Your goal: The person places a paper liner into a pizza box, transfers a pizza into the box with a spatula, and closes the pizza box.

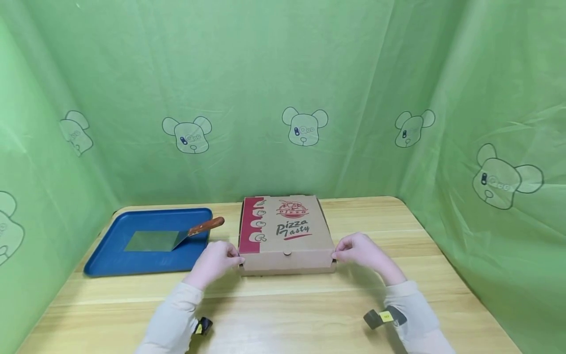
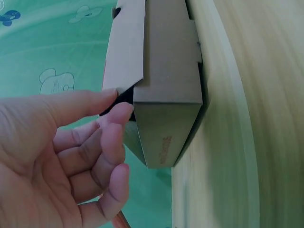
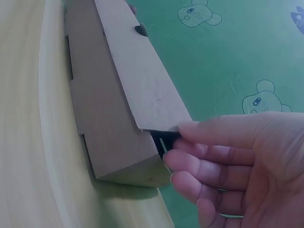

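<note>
A cardboard pizza box [image 1: 305, 236] lies on the table, its lid slightly raised at the front corners. The lid [image 2: 126, 47] has a front flap hanging partly over the box's front wall. My left hand [image 1: 216, 261] pinches the lid's front left corner between thumb and index finger, the other fingers loosely curled. At the front right corner, my right hand [image 1: 359, 250] pinches the lid too, with the thumb on its edge and the index finger in the dark gap [image 3: 164, 141] below. What is inside the box is hidden.
Left of the box, a blue tray [image 1: 101, 255] holds a pizza server [image 1: 155, 241] with a flat metal blade. Its wooden handle [image 1: 207, 226] sticks out past the tray's right rim. Green curtains [image 1: 247, 162] enclose the wooden table [image 1: 283, 314] at the back and sides.
</note>
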The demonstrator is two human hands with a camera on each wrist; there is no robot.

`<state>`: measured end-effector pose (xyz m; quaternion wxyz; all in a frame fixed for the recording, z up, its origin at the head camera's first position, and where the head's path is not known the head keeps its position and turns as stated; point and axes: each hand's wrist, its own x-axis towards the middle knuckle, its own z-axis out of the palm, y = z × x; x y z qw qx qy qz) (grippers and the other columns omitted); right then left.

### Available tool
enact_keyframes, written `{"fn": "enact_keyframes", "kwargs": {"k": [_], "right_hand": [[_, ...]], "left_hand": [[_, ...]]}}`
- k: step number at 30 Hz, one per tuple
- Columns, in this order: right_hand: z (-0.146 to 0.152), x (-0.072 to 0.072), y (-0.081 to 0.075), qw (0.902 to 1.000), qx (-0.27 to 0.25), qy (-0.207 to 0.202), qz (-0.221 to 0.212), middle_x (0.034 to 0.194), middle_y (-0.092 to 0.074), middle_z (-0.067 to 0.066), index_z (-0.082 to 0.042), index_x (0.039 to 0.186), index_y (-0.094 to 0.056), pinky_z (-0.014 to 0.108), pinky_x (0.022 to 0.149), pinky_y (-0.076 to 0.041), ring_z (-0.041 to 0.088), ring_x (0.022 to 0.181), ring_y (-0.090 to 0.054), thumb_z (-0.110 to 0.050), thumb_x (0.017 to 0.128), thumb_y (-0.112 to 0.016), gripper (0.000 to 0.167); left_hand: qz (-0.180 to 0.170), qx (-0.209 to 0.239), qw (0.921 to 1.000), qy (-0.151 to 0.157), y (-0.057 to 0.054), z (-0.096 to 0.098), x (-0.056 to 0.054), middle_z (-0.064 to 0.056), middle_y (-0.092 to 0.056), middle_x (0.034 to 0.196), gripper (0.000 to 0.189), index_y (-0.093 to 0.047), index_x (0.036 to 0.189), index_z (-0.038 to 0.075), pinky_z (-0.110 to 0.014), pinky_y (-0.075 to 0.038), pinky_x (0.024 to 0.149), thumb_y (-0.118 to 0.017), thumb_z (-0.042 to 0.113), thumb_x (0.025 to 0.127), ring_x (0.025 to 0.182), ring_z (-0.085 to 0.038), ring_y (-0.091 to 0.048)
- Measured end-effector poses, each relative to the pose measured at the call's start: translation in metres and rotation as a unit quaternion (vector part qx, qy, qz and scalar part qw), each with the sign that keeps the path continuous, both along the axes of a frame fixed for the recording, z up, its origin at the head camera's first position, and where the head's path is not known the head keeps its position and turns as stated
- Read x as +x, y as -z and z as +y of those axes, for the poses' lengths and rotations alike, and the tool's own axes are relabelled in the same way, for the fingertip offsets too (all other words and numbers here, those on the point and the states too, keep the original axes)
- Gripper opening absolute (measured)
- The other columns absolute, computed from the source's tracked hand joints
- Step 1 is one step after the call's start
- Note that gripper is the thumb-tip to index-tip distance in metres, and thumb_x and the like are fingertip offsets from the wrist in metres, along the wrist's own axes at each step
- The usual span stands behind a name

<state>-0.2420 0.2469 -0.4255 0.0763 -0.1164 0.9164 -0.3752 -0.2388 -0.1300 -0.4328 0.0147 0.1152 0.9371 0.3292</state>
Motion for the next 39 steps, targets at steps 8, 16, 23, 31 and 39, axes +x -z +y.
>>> {"fn": "enact_keyframes", "kwargs": {"k": [8, 16, 23, 31, 39], "right_hand": [[-0.0044, 0.0034, -0.0040, 1.0000, 0.001, 0.005, 0.002, 0.070, -0.068, 0.000, -0.004, 0.076, -0.068, 0.025, 0.063, -0.049, 0.012, 0.067, -0.057, -0.015, 0.083, -0.072, 0.013], [-0.0047, 0.0042, -0.0031, 0.9998, 0.000, 0.013, 0.017, 0.069, -0.066, -0.002, -0.005, 0.075, -0.066, 0.025, 0.062, -0.049, 0.014, 0.067, -0.056, -0.014, 0.081, -0.074, 0.013], [-0.0042, 0.0041, -0.0022, 0.9988, 0.003, 0.019, 0.044, 0.068, -0.063, -0.002, -0.006, 0.074, -0.066, 0.022, 0.058, -0.046, 0.012, 0.065, -0.053, -0.013, 0.081, -0.074, 0.013], [-0.0028, 0.0019, 0.0026, 0.9978, 0.002, 0.015, 0.064, 0.067, -0.062, -0.002, -0.006, 0.072, -0.064, 0.021, 0.056, -0.044, 0.007, 0.063, -0.050, -0.011, 0.081, -0.074, 0.014], [-0.0047, 0.0028, 0.0011, 0.9972, 0.009, 0.009, 0.073, 0.069, -0.064, 0.001, -0.006, 0.073, -0.065, 0.021, 0.057, -0.044, 0.008, 0.063, -0.050, -0.011, 0.081, -0.074, 0.013]], "left_hand": [[0.003, -0.003, 0.9998, -0.019, -0.0024, 0.0055, 0.0039, 0.001, -0.064, 0.058, 0.023, -0.068, 0.065, 0.013, -0.024, -0.036, 0.048, -0.074, 0.020, 0.086, 0.053, -0.011, -0.047], [0.014, 0.018, 0.9994, -0.027, -0.0035, 0.0066, 0.0057, 0.003, -0.063, 0.058, 0.019, -0.067, 0.068, 0.013, -0.024, -0.038, 0.048, -0.074, 0.018, 0.085, 0.053, -0.011, -0.049], [0.031, 0.022, 0.9989, -0.027, -0.0045, 0.0060, 0.0047, 0.004, -0.063, 0.058, 0.021, -0.064, 0.067, 0.014, -0.024, -0.041, 0.054, -0.074, 0.018, 0.084, 0.057, -0.010, -0.052], [0.039, 0.028, 0.9985, -0.026, -0.0015, 0.0055, 0.0034, 0.007, -0.062, 0.058, 0.022, -0.063, 0.066, 0.015, -0.024, -0.039, 0.054, -0.074, 0.017, 0.085, 0.057, -0.009, -0.051], [0.043, 0.022, 0.9985, -0.026, 0.0001, 0.0064, 0.0029, 0.006, -0.062, 0.058, 0.023, -0.062, 0.066, 0.015, -0.023, -0.041, 0.055, -0.074, 0.017, 0.086, 0.057, -0.009, -0.052]]}}
